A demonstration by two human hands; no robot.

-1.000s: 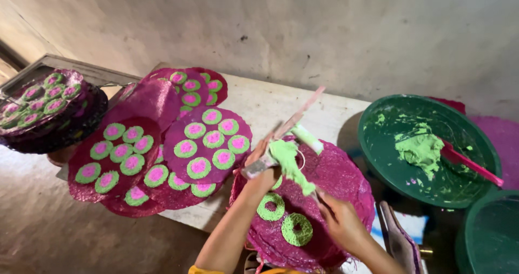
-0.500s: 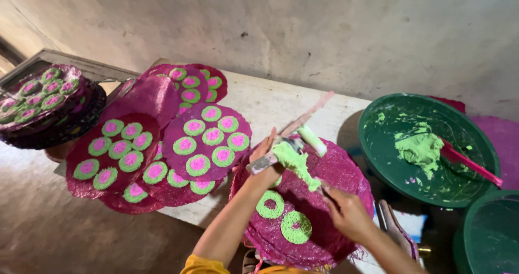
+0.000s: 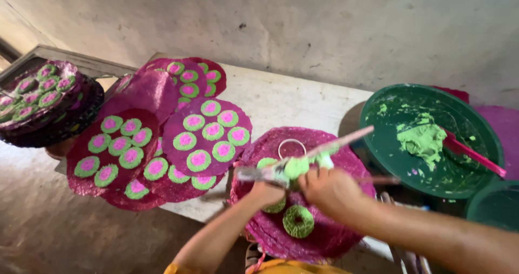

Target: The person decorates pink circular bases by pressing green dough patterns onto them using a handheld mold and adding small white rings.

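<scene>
1. Several magenta discs (image 3: 205,136) on the bench (image 3: 292,98) were already covered with pink-centred green rings; the front disc (image 3: 330,236) carried only one finished green ring (image 3: 298,221) in plain sight.
2. A paste-smeared stick tool (image 3: 303,163) was gripped by both the left hand (image 3: 266,192) and the right hand (image 3: 331,190), just above the front disc.
3. Green paste (image 3: 423,139) was left in the green basin (image 3: 476,168).
</scene>
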